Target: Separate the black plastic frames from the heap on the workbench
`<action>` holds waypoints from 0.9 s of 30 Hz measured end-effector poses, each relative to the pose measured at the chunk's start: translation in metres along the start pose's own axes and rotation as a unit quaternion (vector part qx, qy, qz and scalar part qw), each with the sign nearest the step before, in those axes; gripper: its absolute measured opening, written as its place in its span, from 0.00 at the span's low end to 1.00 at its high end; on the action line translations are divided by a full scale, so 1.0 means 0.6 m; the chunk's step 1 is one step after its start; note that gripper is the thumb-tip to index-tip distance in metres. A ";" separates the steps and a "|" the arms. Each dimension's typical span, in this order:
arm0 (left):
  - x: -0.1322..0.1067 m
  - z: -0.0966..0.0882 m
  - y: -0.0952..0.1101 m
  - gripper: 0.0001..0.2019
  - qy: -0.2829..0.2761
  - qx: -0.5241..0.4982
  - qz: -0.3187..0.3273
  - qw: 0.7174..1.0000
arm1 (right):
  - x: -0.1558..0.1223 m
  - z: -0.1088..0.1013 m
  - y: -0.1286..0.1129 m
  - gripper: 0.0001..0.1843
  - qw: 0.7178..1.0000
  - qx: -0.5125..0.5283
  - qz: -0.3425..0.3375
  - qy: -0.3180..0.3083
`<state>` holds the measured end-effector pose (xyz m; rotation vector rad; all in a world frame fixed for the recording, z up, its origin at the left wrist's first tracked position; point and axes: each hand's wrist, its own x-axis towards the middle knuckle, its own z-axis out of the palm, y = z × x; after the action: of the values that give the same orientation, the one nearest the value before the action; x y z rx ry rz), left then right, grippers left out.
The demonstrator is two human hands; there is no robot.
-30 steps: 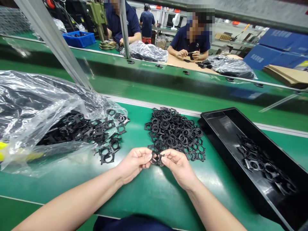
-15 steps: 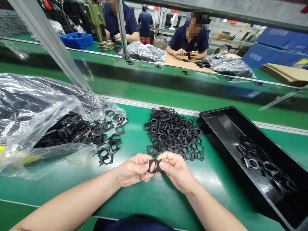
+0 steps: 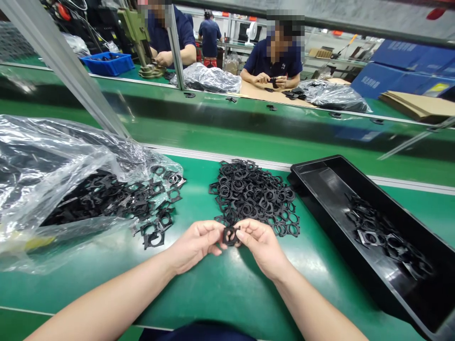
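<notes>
My left hand [image 3: 197, 244] and my right hand [image 3: 262, 245] meet over the green table, both pinching one small black plastic ring part [image 3: 231, 235] between fingertips. Just beyond them lies a heap of black ring parts [image 3: 253, 194]. A clear plastic bag [image 3: 53, 166] at the left spills black square frame parts [image 3: 142, 201] onto the table. A long black tray [image 3: 327, 187] at the right holds several joined black pieces [image 3: 386, 239].
A green conveyor [image 3: 227, 125] runs across behind the table, with a slanted metal post [image 3: 67, 71] at the left. Beyond it, other people in dark blue shirts [image 3: 275, 59] work at a bench with bags of parts, a blue bin [image 3: 106, 63] and cardboard.
My hands stay together on the black part, shifting slightly toward me and then back near the heap; the part has been turned between the fingers.
</notes>
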<state>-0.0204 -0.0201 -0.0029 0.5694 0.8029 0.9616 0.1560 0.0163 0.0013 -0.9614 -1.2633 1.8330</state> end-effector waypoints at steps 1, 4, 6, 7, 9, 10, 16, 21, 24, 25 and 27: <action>0.000 0.001 0.000 0.16 0.017 0.022 0.012 1.000 | 0.000 0.000 0.000 0.12 1.000 -0.006 0.002 0.003; 0.000 0.003 0.001 0.14 0.059 0.077 0.044 0.994 | 0.000 -0.001 0.001 0.12 1.000 0.011 0.017 -0.016; 0.001 0.002 0.000 0.14 0.069 0.094 0.061 0.991 | 0.000 -0.003 0.001 0.13 0.998 0.041 0.031 -0.037; 0.002 0.002 -0.001 0.14 0.074 0.098 0.066 0.990 | 0.000 -0.004 0.001 0.14 0.997 0.054 0.041 -0.045; 0.003 0.000 -0.002 0.14 0.084 0.101 0.071 0.989 | -0.001 -0.004 -0.001 0.14 0.994 0.068 0.063 -0.055; 0.003 0.000 -0.003 0.15 0.088 0.103 0.073 0.988 | -0.001 -0.004 -0.002 0.14 0.993 0.070 0.075 -0.057; 0.002 0.002 -0.010 0.16 0.097 0.136 0.095 0.981 | -0.003 0.000 -0.005 0.13 0.990 0.060 0.101 -0.079; 0.009 0.000 -0.007 0.16 0.137 0.174 0.136 0.966 | 0.000 0.004 -0.004 0.12 0.996 -0.010 0.047 -0.077; 0.003 -0.003 -0.007 0.14 0.138 0.258 0.152 0.944 | -0.006 0.011 0.001 0.11 0.997 -0.070 0.024 -0.027; -0.002 -0.004 -0.009 0.14 0.146 0.292 0.161 0.932 | -0.010 0.015 0.004 0.11 0.996 -0.089 0.016 -0.001; -0.011 -0.007 -0.016 0.13 0.163 0.331 0.158 0.916 | -0.018 0.025 0.015 0.11 0.990 -0.138 0.010 0.039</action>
<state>-0.0214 -0.0298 -0.0102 1.1722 1.3866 1.0904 0.1470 -0.0017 -0.0016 -1.1867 -1.4886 1.6449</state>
